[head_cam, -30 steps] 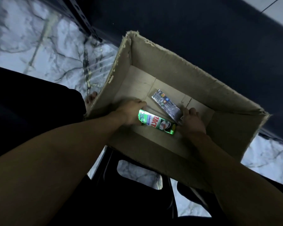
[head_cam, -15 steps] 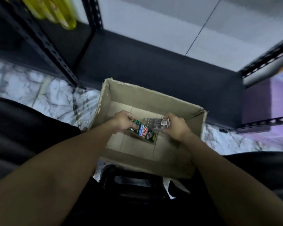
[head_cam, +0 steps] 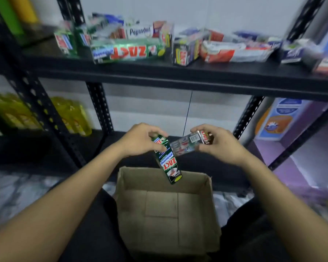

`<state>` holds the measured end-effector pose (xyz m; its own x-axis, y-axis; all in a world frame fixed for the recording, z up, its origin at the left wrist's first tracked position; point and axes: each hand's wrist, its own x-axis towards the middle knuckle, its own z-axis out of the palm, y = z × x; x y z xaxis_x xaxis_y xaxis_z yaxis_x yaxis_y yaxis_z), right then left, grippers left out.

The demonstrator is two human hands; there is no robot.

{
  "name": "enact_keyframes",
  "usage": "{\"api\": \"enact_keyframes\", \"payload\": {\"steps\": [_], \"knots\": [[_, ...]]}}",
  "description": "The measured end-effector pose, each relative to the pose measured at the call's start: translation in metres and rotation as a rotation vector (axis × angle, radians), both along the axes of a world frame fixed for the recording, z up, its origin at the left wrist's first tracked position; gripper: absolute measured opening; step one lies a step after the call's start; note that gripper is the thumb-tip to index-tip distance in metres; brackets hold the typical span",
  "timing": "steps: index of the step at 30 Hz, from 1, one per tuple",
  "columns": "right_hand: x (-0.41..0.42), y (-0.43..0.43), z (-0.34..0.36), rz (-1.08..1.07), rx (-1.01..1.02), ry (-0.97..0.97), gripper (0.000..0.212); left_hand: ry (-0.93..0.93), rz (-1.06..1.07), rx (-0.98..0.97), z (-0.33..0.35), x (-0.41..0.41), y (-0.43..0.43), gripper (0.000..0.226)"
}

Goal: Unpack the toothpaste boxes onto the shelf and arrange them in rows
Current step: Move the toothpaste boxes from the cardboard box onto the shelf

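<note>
Now the left grip pinches the top end of the green ZACT whitening box, whose long axis hangs down and slightly rightward from it, over the cardboard carton. Beside it, the right grip curls round one end of the silver ZACT box, which runs level and leftward, its free end about meeting the green box. The shelf lies well above both grips; either looks equally near.
</note>
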<state>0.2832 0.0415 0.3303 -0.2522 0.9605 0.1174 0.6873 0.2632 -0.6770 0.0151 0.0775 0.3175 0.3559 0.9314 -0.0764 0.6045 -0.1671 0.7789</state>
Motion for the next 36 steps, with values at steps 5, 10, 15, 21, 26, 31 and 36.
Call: {"api": "enact_keyframes", "payload": {"steps": [5, 10, 15, 21, 26, 31, 36], "knots": [[0.007, -0.022, 0.093, -0.015, 0.142, 0.099, 0.039, -0.038, -0.053, 0.168, 0.104, -0.002, -0.022, 0.029], [0.013, -0.032, 0.160, -0.015, 0.249, 0.276, 0.037, -0.098, -0.058, 0.320, 0.181, -0.009, -0.044, 0.027], [0.026, -0.027, 0.212, -0.019, 0.387, 0.437, 0.036, -0.206, -0.024, 0.453, 0.234, -0.020, -0.048, 0.028], [0.044, 0.022, 0.234, -0.246, 0.500, 0.537, 0.032, -0.317, 0.052, 0.647, 0.267, -0.023, -0.027, 0.031], [0.042, 0.081, 0.218, -0.514, 0.568, 0.396, 0.034, -0.380, 0.169, 0.755, 0.264, -0.012, 0.012, 0.029], [0.031, 0.128, 0.199, -0.552, 0.569, 0.243, 0.034, -0.367, 0.333, 0.849, 0.258, 0.007, 0.057, 0.028], [0.034, 0.165, 0.184, -0.497, 0.494, -0.126, 0.044, -0.373, 0.428, 0.827, 0.249, 0.024, 0.101, 0.031]]}}
